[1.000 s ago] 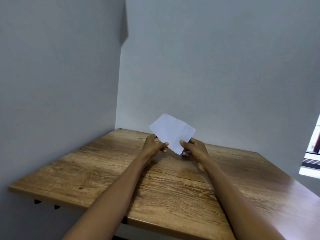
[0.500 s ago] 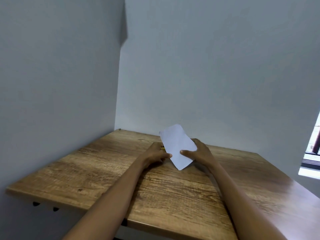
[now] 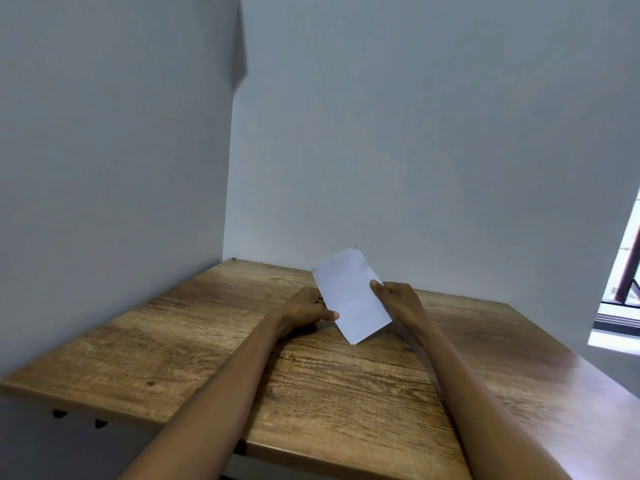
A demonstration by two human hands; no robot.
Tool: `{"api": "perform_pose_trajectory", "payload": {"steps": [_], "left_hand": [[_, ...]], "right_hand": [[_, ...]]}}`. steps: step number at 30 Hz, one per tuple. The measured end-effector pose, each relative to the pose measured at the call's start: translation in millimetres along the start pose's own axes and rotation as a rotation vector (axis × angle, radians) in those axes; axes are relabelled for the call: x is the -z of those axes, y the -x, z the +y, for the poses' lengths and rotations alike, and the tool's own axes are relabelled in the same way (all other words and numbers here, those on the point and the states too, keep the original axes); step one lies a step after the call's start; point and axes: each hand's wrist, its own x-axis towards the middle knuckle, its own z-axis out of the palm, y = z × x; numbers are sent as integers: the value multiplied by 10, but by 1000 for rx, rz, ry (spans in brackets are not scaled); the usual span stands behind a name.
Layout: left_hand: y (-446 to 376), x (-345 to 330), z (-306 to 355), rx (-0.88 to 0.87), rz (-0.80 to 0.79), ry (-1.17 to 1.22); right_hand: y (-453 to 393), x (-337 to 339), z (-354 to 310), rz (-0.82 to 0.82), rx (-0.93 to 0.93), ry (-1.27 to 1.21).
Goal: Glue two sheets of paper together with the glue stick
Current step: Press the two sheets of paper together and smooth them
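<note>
white paper tilted above wooden table, left hand and right hand pinching its edges

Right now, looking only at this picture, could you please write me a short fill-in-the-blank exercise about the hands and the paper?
1. The white paper is held by ____ hands.
2. The right hand pinches the paper's ____ edge.
3. The wooden table stands in a ____ between two walls.
4. The left hand is ____ of the paper.

Missing words: two; right; corner; left

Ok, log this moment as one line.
stage: handling paper | left hand: pinches white paper | right hand: grips paper edge | paper: tilted above wooden table | glue stick: not visible
</note>
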Motion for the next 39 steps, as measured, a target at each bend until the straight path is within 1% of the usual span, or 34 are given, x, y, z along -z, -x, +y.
{"api": "perform_pose_trajectory", "payload": {"steps": [2, 3, 5, 7, 9, 11, 14, 17, 19, 21, 23, 27, 30, 32, 37, 39], "left_hand": [[-5, -9, 3, -9, 17, 36], [-3, -15, 15, -19, 51, 90], [-4, -23, 34, -49, 175, 236], [-30, -18, 16, -112, 304, 348], [-50, -10, -44, -135, 371, 360], [-48, -18, -65, -129, 344, 290], [-32, -43, -74, -142, 256, 198], [-48, -33, -79, -136, 257, 198], [-40, -20, -72, -117, 252, 186], [-29, -19, -57, -113, 224, 171], [-18, -28, -35, -109, 206, 149], [-13, -64, 32, -68, 251, 129], [-35, -97, 53, -39, 309, 157], [-56, -89, 35, -49, 350, 164], [-91, -134, 18, -84, 458, 59], [-110, -210, 64, -89, 501, 130]], "right_hand": [[4, -15, 1, 18, 3, 3], [5, -33, -2, 16, 9, 0], [-10, -89, -3, 15, 24, 30], [-34, -164, -1, 4, 20, 113], [-19, -223, -19, -32, 32, 186], [7, -237, -31, -72, 41, 202], [15, -225, -20, -57, 48, 177], [-6, -205, -31, -18, -10, 42], [-12, -211, -43, -32, -27, -17], [-2, -223, -58, -73, -2, -15], [-12, -227, -61, -70, 29, 17], [-44, -237, -45, 34, 21, 43], [-64, -287, -42, 91, 26, 148], [-86, -294, -31, 146, 20, 194], [-104, -224, 1, 235, -4, 319], [-86, -166, -7, 295, -6, 312]]}}
